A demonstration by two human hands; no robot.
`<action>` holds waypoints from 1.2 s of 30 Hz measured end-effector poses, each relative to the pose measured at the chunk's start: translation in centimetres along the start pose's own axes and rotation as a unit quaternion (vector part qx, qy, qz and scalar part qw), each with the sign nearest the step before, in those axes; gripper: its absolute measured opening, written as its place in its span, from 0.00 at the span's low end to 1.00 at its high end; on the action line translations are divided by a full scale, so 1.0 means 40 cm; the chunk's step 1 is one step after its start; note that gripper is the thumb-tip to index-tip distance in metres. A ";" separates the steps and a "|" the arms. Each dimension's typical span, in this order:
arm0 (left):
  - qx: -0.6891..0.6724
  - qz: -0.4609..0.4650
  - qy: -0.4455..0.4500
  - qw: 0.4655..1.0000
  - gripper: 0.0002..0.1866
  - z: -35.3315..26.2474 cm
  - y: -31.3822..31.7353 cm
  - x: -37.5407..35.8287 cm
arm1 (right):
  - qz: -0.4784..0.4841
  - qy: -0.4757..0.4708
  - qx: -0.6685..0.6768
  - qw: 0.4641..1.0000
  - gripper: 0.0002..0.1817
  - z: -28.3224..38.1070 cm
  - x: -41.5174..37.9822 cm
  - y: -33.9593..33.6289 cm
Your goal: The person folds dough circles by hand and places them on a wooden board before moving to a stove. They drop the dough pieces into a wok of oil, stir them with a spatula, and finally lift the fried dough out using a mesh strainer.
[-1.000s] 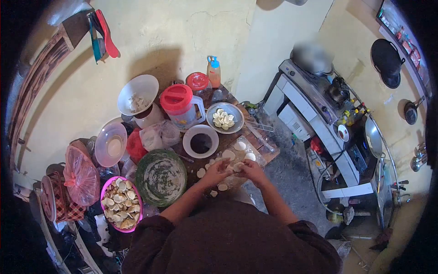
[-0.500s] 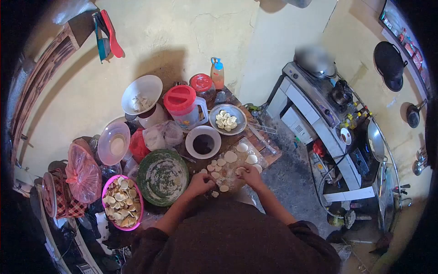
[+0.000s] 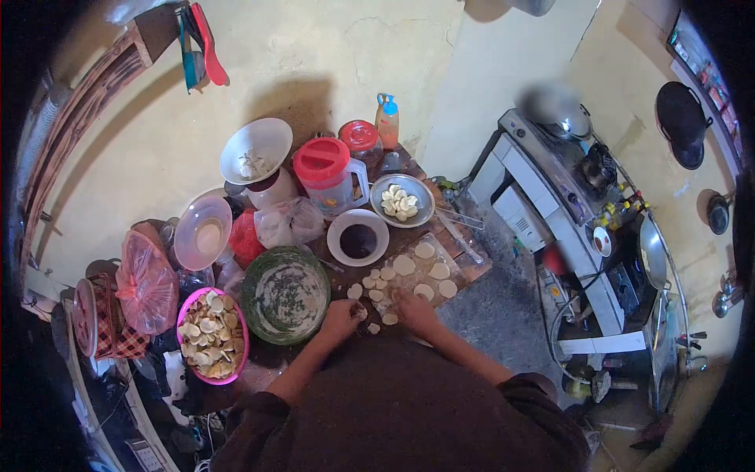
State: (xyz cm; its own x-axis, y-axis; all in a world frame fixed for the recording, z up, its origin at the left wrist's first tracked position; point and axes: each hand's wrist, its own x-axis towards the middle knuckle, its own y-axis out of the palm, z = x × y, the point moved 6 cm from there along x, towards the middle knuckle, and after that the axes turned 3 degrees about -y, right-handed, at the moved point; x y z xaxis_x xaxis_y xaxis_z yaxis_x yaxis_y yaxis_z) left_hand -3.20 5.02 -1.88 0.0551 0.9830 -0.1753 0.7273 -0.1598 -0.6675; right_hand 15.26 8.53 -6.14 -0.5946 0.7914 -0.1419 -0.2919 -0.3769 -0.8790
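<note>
Head view, with the clock centred between your two hands: your left hand, at 9 o'clock, has its fingers curled inward; whether they pinch anything, you cannot tell from here. Your right hand, at 3 o'clock, reaches down with fingertips low over the floury board; its grip is hidden too. Flat dough rounds lie spaced apart on the board at 1 to 2 o'clock. Small dough pieces cluster near 12. Beyond them, toward 11, sits a white bowl of dark liquid. A green basin, dusted white, stands at 9 o'clock, just beside your left hand.
</note>
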 end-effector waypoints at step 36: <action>0.053 -0.133 0.176 0.974 0.16 -0.098 0.010 0.089 | 0.231 0.091 -0.086 0.965 0.37 0.057 -0.008 0.008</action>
State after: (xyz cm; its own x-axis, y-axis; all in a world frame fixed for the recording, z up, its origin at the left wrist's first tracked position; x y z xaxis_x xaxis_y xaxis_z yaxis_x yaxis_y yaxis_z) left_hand -0.02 8.81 0.07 0.1182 0.9582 0.2605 0.6743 0.1151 -0.7295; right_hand 13.64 7.06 -5.34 -0.4857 0.6353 -0.6004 0.1112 -0.6364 -0.7633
